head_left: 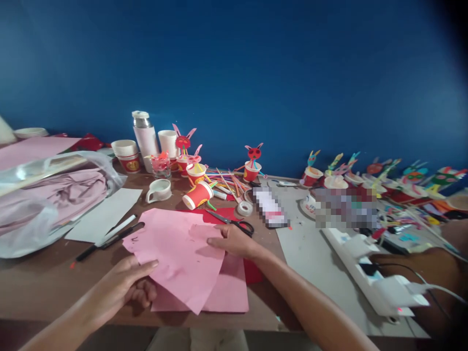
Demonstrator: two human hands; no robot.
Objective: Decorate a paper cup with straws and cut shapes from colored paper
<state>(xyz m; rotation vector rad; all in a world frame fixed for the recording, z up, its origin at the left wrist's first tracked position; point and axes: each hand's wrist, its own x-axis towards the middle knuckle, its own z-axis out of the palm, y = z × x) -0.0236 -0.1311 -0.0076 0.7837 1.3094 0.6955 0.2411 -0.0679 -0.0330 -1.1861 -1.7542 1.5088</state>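
A sheet of pink paper (175, 253) lies at the front of the brown table (44, 282), over another pink sheet (230, 292) and some red paper (252, 273). My left hand (127, 287) grips the top sheet's lower left edge, thumb on top and fingers curled under. My right hand (234, 241) rests on its right edge with the fingers pressed onto the paper. Black-handled scissors (234, 223) lie just beyond my right hand.
Black and white pens (109, 239) lie left of the paper, beside a white sheet (106, 214). Paper cups (126, 153), a flask (144, 136), tape (244, 208), straws and cup figures (252, 165) stand behind. A power strip (365, 268) sits right; a plastic bag (47, 200) left.
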